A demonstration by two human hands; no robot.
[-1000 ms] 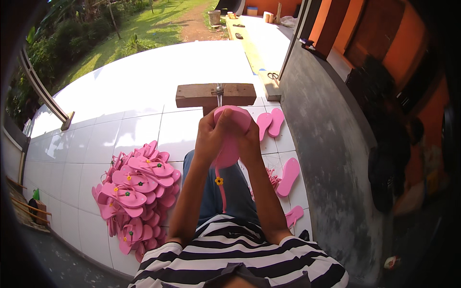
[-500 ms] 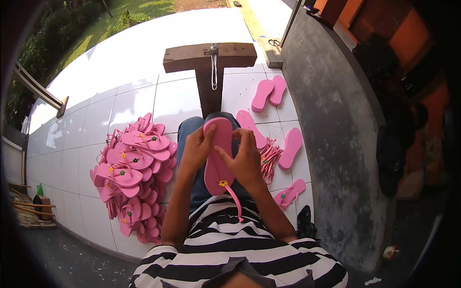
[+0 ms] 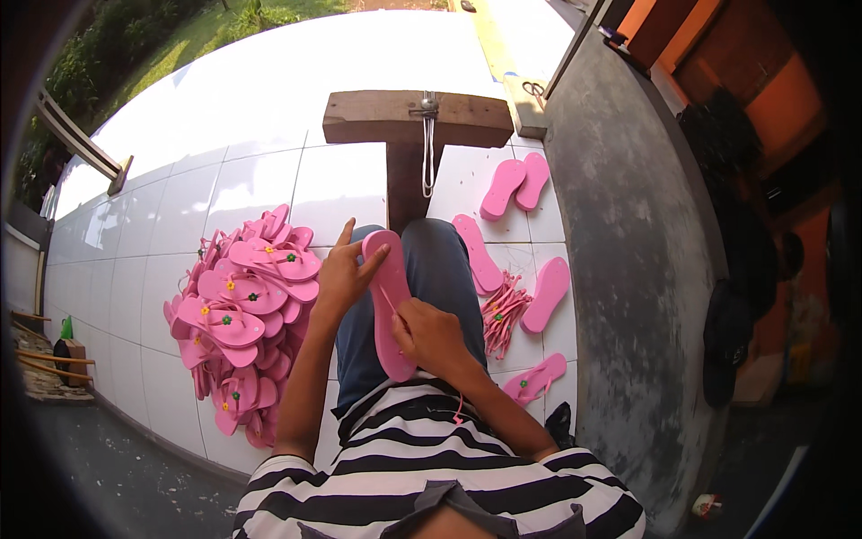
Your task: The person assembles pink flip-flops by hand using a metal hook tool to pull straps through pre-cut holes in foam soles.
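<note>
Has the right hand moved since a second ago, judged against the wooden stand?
Yes. It has moved away from the wooden stand: the right hand is now closer to the wearer's body, and slightly further left.

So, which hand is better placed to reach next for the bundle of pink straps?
Probably the right hand: the bundle of straps lies on that side, beside the right leg. The left hand is farther away, holding the pink sole.

Grey wall [image 3: 628, 216], orange wall [image 3: 783, 112], green grass [image 3: 190, 47]
</note>
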